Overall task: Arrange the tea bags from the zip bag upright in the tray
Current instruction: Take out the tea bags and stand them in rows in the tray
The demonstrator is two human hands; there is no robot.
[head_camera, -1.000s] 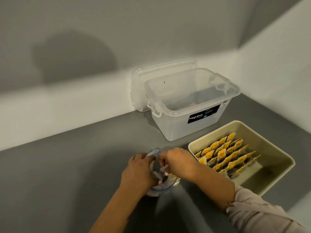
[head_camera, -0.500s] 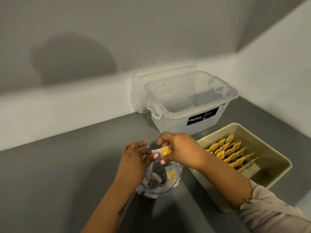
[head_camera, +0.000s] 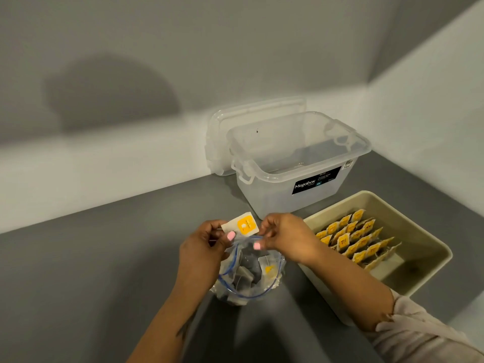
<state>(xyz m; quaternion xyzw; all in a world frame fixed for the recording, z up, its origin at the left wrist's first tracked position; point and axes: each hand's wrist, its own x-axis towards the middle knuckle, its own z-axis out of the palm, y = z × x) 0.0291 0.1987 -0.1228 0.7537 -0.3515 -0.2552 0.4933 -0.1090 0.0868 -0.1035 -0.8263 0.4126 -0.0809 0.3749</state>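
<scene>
Both hands, left hand (head_camera: 203,248) and right hand (head_camera: 286,238), pinching one tea bag (head_camera: 241,225) above zip bag (head_camera: 248,273).

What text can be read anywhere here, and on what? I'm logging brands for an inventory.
"Megabox": white on the black label on the clear storage box.
Smaller lines on that label: too small to read.
White barcode sticker on the box's corner: unreadable.
Yellow tag on the tea bag held by the left hand and right hand: print blurred.
Yellow tags on the tea bags in the tray: dark marks, unreadable.
</scene>
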